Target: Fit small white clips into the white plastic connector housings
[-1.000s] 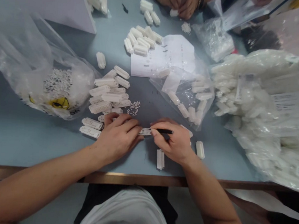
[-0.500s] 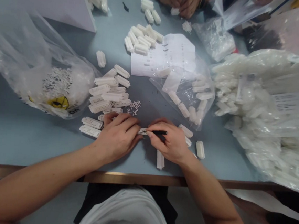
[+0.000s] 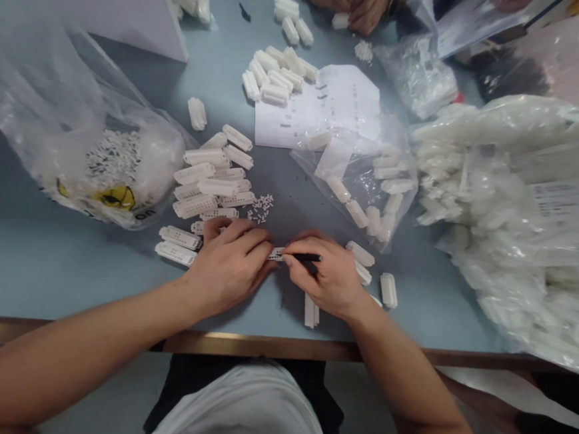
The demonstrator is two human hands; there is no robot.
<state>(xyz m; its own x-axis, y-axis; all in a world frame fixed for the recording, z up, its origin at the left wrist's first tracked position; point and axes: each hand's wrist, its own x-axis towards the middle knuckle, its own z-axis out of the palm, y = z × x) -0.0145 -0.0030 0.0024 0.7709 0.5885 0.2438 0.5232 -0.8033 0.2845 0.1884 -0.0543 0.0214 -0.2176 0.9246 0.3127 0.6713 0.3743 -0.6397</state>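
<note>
My left hand is closed on a white plastic connector housing with rows of small holes; only its right end shows past the fingers. In my right hand is a slim black pen-like tool, pinched between thumb and fingers, its tip over the holes of the housing. Just above my left hand lies a heap of tiny white pins. Beside it is a pile of similar white housings. Two perforated housings lie left of my left wrist. Another white housing sits below my right hand.
A clear bag of small white pieces stands at left. More bagged parts fill the right side. A printed sheet lies under a clear bag of white pieces. Across the table, another person's hands handle a white piece.
Both hands stay almost in place. The black tool has shifted very slightly left over the housing. The whole view has moved a little.
</note>
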